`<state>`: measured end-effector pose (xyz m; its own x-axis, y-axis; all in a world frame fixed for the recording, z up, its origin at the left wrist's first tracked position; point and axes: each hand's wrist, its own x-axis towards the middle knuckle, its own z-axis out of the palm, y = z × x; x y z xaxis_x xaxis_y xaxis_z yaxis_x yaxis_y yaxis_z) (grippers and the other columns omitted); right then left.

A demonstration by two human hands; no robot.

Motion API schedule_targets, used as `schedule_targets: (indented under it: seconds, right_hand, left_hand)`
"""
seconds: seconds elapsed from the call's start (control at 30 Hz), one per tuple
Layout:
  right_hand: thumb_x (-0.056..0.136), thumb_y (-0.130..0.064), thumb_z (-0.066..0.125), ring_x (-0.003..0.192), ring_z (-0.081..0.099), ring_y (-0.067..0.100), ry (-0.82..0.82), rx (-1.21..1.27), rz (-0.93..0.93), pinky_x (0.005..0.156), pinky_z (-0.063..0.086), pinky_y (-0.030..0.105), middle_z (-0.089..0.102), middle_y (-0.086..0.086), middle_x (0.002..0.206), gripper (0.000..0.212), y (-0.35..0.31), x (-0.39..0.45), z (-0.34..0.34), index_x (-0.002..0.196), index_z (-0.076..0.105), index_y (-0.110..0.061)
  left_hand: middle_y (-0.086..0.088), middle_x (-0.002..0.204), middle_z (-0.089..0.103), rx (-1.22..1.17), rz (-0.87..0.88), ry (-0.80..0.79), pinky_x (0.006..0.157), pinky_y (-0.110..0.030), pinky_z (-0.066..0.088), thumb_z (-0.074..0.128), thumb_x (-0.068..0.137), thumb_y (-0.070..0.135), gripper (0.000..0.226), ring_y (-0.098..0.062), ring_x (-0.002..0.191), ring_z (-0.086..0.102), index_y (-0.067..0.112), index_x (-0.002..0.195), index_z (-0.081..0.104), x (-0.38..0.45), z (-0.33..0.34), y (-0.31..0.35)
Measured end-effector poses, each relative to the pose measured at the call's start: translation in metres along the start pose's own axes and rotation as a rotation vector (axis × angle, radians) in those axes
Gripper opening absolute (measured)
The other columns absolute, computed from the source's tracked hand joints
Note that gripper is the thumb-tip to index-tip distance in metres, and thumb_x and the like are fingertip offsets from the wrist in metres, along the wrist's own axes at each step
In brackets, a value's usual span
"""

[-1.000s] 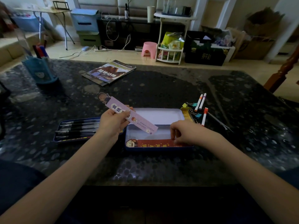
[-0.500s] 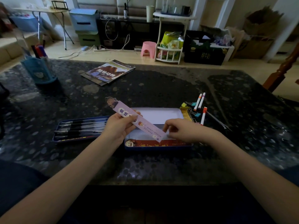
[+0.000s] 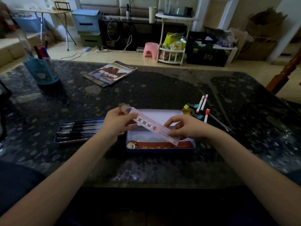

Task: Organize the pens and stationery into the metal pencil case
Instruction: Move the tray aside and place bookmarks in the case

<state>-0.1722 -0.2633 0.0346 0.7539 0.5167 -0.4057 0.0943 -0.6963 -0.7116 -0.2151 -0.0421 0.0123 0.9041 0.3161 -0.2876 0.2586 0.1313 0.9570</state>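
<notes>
A blue metal pencil case (image 3: 189,148) lies open on the dark table, with a red bookmark (image 3: 161,145) along its near wall. Over it I hold a pink bookmark (image 3: 151,125) slanted, my left hand (image 3: 116,123) pinching the upper end with the cartoon head and my right hand (image 3: 185,128) pinching the lower end. To the left lies the case's other half (image 3: 78,130), filled with several black pens. Three white markers (image 3: 202,104) and coloured binder clips (image 3: 194,106) rest on the table right of the case.
A blue pen holder (image 3: 40,70) with markers stands at the far left. A magazine (image 3: 110,73) lies at the table's back middle. A wooden chair post (image 3: 286,74) rises at the right edge. A thin dark stick (image 3: 219,123) lies beside the markers.
My left hand carried the pink bookmark rightward over the case. My right hand left the red bookmark in the case and took hold of the pink one's lower end.
</notes>
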Motion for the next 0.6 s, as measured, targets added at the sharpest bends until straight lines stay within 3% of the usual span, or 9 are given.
schedule_targets:
  seconds: [0.2, 0.33, 0.43, 0.6]
  right_hand:
    - [0.085, -0.021, 0.067, 0.090, 0.063, 0.010, -0.051, -0.236, 0.082, 0.076, 0.054, 0.024, 0.065, -0.004, 0.096, 0.010, 0.010, -0.001, -0.007, 0.088, 0.065, -0.031]
    - [0.084, -0.017, 0.068, 0.088, 0.064, 0.009, 0.002, -0.256, 0.080, 0.077, 0.053, 0.022, 0.067, -0.003, 0.095, 0.011, 0.013, 0.000, -0.010, 0.090, 0.067, -0.027]
    - [0.083, -0.017, 0.069, 0.088, 0.064, 0.006, 0.108, -0.268, 0.043, 0.078, 0.054, 0.023, 0.069, -0.004, 0.096, 0.011, 0.014, 0.003, -0.012, 0.091, 0.069, -0.024]
    - [0.080, -0.016, 0.073, 0.079, 0.064, 0.002, 0.051, -0.306, 0.064, 0.067, 0.050, 0.016, 0.068, -0.009, 0.082, 0.010, 0.016, 0.003, -0.010, 0.080, 0.068, -0.024]
  left_hand:
    - [-0.007, 0.090, 0.070, 0.471, 0.087, -0.193, 0.076, -0.032, 0.056, 0.075, 0.075, 0.014, 0.014, -0.017, 0.083, 0.068, 0.017, 0.088, 0.071, 0.004, -0.016, 0.007]
    - [0.002, 0.077, 0.070, 0.674, 0.190, -0.252, 0.069, -0.022, 0.049, 0.074, 0.077, 0.014, 0.008, -0.005, 0.071, 0.065, 0.016, 0.083, 0.069, -0.001, -0.013, 0.009]
    - [0.001, 0.074, 0.070, 0.756, 0.215, -0.295, 0.064, -0.022, 0.050, 0.075, 0.076, 0.014, 0.010, -0.006, 0.066, 0.066, 0.014, 0.081, 0.067, 0.000, -0.013, 0.009]
    - [0.005, 0.070, 0.071, 0.946, 0.196, -0.353, 0.063, -0.016, 0.048, 0.078, 0.072, 0.021, 0.009, -0.002, 0.065, 0.065, 0.016, 0.075, 0.071, 0.000, -0.015, 0.010]
